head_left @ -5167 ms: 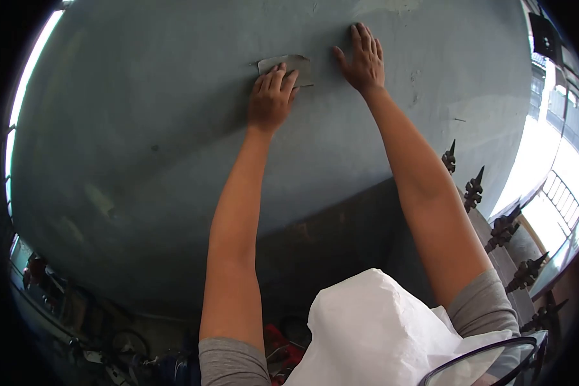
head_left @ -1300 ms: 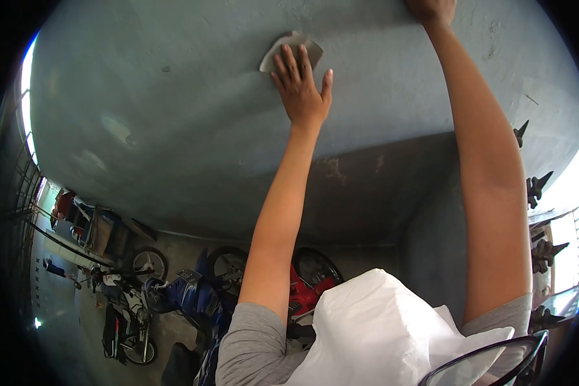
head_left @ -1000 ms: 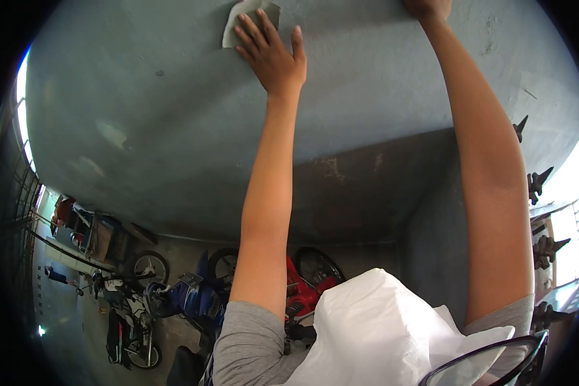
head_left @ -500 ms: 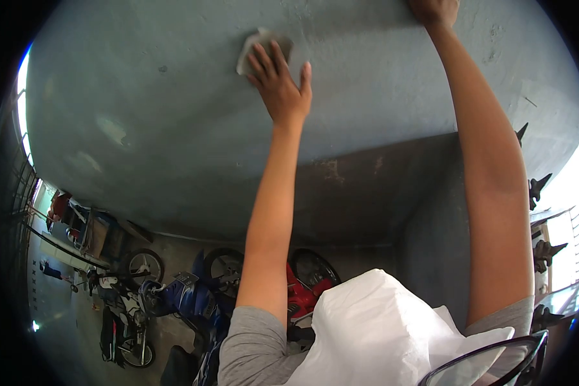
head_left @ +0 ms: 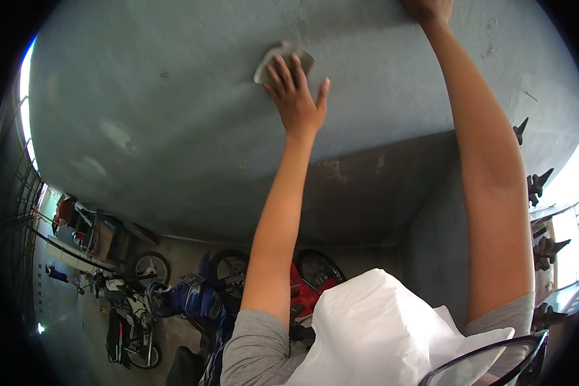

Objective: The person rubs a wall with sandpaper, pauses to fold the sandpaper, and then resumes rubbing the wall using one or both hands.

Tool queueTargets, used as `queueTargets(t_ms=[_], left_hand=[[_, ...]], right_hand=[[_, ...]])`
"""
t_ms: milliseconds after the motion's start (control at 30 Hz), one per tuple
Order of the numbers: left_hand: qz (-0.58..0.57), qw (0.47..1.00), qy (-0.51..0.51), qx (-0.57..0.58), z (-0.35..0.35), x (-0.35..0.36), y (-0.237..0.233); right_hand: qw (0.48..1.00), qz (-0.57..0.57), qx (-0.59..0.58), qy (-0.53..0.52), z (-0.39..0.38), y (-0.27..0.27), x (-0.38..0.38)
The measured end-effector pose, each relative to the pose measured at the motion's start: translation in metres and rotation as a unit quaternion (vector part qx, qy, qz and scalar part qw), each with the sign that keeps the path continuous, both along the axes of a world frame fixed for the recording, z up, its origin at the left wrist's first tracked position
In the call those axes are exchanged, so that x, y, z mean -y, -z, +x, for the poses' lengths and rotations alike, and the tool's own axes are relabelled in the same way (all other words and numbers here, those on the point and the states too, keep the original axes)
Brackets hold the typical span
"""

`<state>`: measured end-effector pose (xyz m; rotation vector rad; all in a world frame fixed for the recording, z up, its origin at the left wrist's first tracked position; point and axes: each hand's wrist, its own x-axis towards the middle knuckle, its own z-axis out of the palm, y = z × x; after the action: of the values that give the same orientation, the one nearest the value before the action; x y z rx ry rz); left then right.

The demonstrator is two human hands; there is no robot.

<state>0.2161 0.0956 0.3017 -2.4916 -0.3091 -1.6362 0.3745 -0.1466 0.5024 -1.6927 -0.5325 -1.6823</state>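
My left hand [head_left: 296,96] lies on a thin, stiff grey-beige sheet that looks like sandpaper [head_left: 307,62], pressing it flat against the grey wall [head_left: 193,109]. The fingers are stretched over the sheet, and the thumb sticks out to the right, off it. High at the top edge of the view, my right hand [head_left: 434,9] rests at the wall with its arm raised. Its fingers are cut off by the frame, so what they touch is hidden.
Below stand a blue motorbike [head_left: 196,296], a red motorbike [head_left: 305,289] and a dark one [head_left: 132,321]. Dark pointed metal spikes [head_left: 543,253] line the right side. Pale patches [head_left: 116,135] mark the wall. A white cloth [head_left: 373,328] and glasses [head_left: 489,363] fill the near foreground.
My left hand and the sandpaper have moved right and a little down across the wall. My right hand has stayed in nearly the same place. The whole view has shifted slightly.
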Motion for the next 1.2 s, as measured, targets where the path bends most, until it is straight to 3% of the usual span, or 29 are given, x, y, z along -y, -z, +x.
queueTargets(t_ms=[100, 200, 367, 500, 767, 833, 967, 1033, 1100, 1200], left_hand=[[-0.015, 0.999, 0.035, 0.033, -0.004, -0.010, -0.070], [-0.035, 0.997, 0.054, 0.041, -0.008, -0.013, -0.096], [-0.003, 1.000, 0.012, -0.022, -0.010, -0.007, 0.000], [-0.014, 0.998, 0.003, -0.053, -0.010, -0.007, 0.006], [0.040, 0.994, 0.046, 0.087, -0.004, -0.038, -0.147], [0.041, 0.995, 0.043, 0.083, -0.006, -0.033, -0.134], [0.033, 0.999, -0.011, 0.003, -0.011, -0.025, -0.044], [0.042, 0.999, -0.012, -0.013, -0.018, -0.026, -0.032], [0.043, 0.998, -0.013, -0.036, -0.016, -0.030, -0.034], [0.096, 0.995, 0.006, 0.016, -0.014, -0.040, -0.098]], right_hand=[[1.000, 0.003, -0.007, 0.001, -0.002, 0.000, 0.000], [1.000, 0.000, -0.009, 0.003, -0.002, -0.001, 0.001], [1.000, -0.002, -0.002, 0.013, 0.001, 0.000, 0.001], [1.000, -0.008, -0.005, 0.013, 0.004, -0.002, 0.002], [1.000, -0.011, -0.019, 0.008, -0.003, -0.001, 0.004], [1.000, -0.012, -0.023, 0.006, -0.007, 0.000, 0.003], [1.000, -0.012, -0.019, 0.002, -0.007, -0.001, 0.003], [1.000, -0.010, -0.024, -0.003, -0.005, -0.002, 0.004], [1.000, -0.012, -0.021, -0.003, -0.006, -0.004, 0.005], [1.000, -0.013, -0.018, -0.002, -0.008, -0.002, 0.002]])
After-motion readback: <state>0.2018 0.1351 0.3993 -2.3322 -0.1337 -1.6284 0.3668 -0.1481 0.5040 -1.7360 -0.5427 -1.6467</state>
